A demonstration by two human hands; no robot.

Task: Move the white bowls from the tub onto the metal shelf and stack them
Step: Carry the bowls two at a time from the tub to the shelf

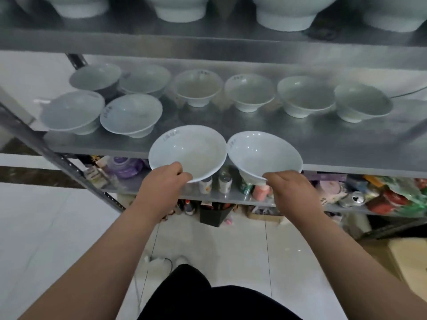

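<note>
Two glossy white glazed bowls (pixel 187 151) at frame centre with bright specular spots, dull brushed metal shelf (pixel 323 144) faintly reflecting matt-looking white bowls behind (pixel 250 93), smooth pale floor tiles (pixel 242 245) lower centre, shiny metal cans (pixel 225 181) below

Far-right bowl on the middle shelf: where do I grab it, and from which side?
Probably its near rim, thumb inside, fingers under the flare, coming from the front edge of the metal shelf. The far-right bowl flares wide over a narrow foot, its neighbour sits close on its left, and the upper shelf hangs overhead. Free the right hand first: it grips a second bowl.
</note>
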